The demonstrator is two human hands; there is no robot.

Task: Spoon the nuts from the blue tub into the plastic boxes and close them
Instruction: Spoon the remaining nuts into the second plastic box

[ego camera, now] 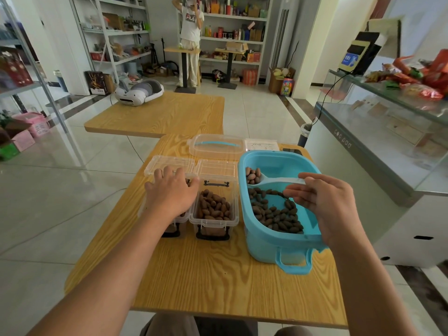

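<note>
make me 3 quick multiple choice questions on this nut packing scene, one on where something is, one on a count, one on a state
1. Where is the blue tub?
A. to the right of the small boxes
B. on the floor
C. on the far table

2. How many small boxes sit by the tub?
A. one
B. two
C. four

3. What state is the spoon in?
A. empty on the table
B. loaded with nuts, held over the tub
C. inside a closed box

Answers:
1 A, the tub stands right of the right box on the near table.
2 B, the right box and the left box under the left hand.
3 B, the right hand holds its handle and nuts fill its bowl.
</note>
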